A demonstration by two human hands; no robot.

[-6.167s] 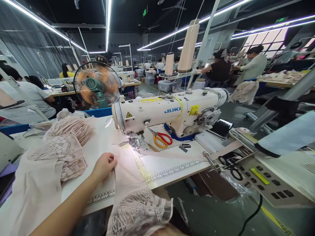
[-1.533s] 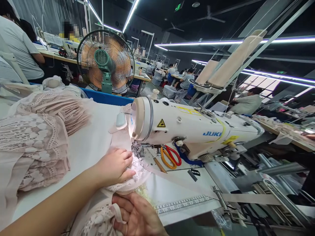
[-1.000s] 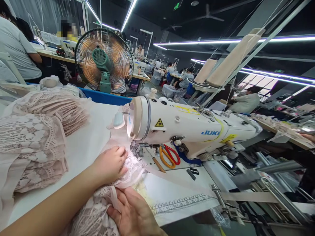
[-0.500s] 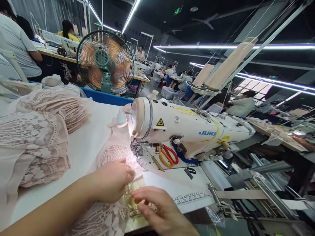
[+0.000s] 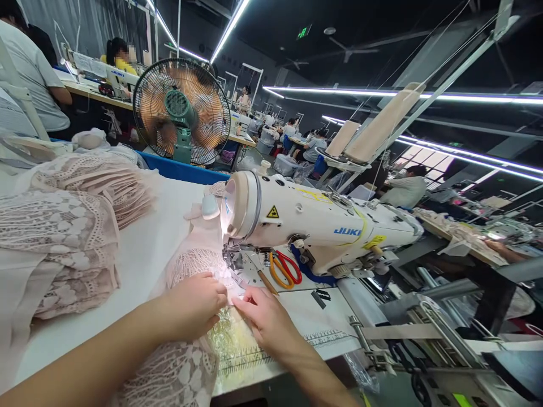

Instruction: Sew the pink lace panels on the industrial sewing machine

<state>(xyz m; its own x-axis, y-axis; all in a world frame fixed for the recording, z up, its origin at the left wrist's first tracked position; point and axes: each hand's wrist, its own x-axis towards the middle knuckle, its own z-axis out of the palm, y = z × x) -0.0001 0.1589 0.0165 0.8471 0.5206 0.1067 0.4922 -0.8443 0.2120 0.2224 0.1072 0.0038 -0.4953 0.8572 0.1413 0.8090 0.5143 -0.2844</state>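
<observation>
A pale pink lace piece [image 5: 190, 265] lies under the lit needle area of a white sewing machine [image 5: 297, 212], its lower part [image 5: 173, 373] hanging toward me. My left hand [image 5: 193, 308] rests on the lace with fingers curled and closed on it, just left of the needle. Closer to the presser foot, my right hand [image 5: 265, 319] pinches the fabric edge between thumb and forefinger. What lies under the left fingers is hidden. Beside the foot are a wooden-handled tool [image 5: 268, 282] and scissors [image 5: 285, 269] with orange and red handles.
Stacked lace pieces [image 5: 63, 249] cover the table's left side. A printed ruler scale [image 5: 326, 337] runs along the front edge. A small black blade [image 5: 323, 295] lies right of the scissors. Behind stand a large fan [image 5: 180, 113] and thread cones [image 5: 382, 124]; people work farther off.
My right hand has moved up and forward from above the ruler to the fabric edge near the needle, closing its fingers there. My left hand has barely shifted. The view has turned slightly right.
</observation>
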